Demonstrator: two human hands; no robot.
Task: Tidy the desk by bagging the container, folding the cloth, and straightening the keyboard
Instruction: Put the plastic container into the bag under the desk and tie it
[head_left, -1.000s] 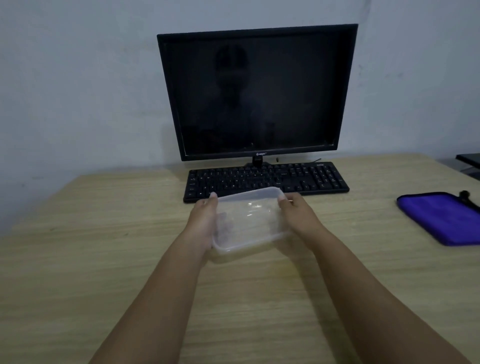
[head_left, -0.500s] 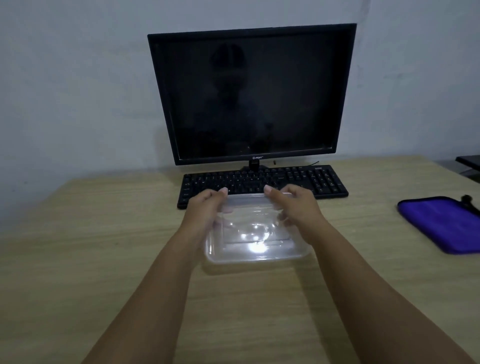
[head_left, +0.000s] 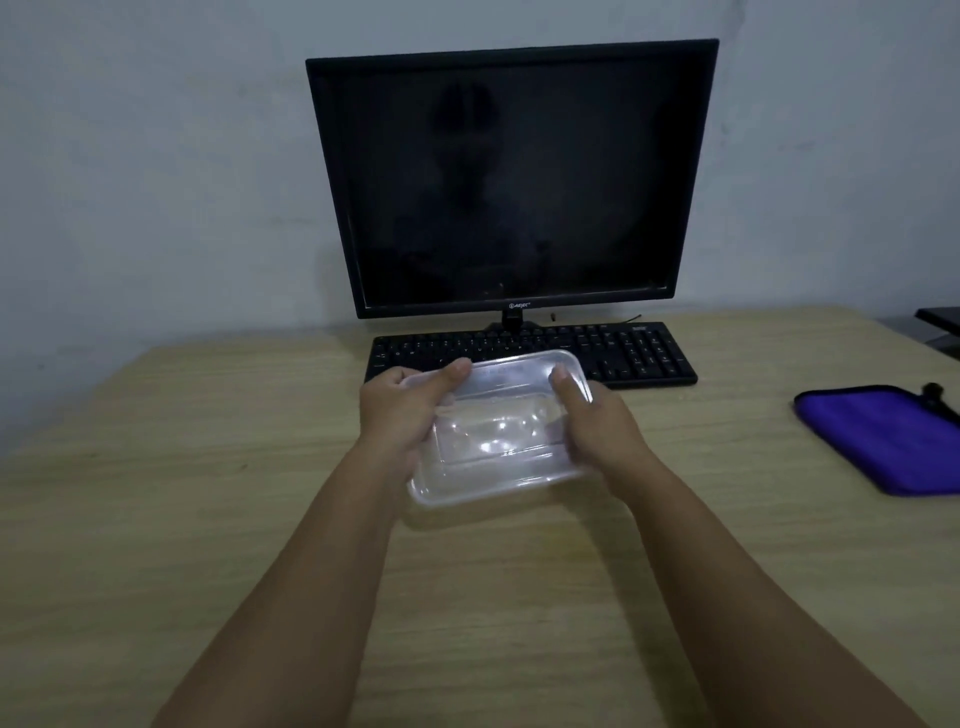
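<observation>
We hold the container (head_left: 498, 431) above the bench (head_left: 208, 493), just in front of the keyboard (head_left: 639, 353). Left hand (head_left: 400, 415) and right hand (head_left: 597, 431) both clamp its short ends, thumbs over the rim. Risk, as we judge it: the clear plastic is slick and thin, so squeezing may flex it and pop it loose. No bag in view, so bagging must wait on finding one. Cloth (head_left: 883, 436) lies well right; monitor (head_left: 509, 176) stands behind.
</observation>
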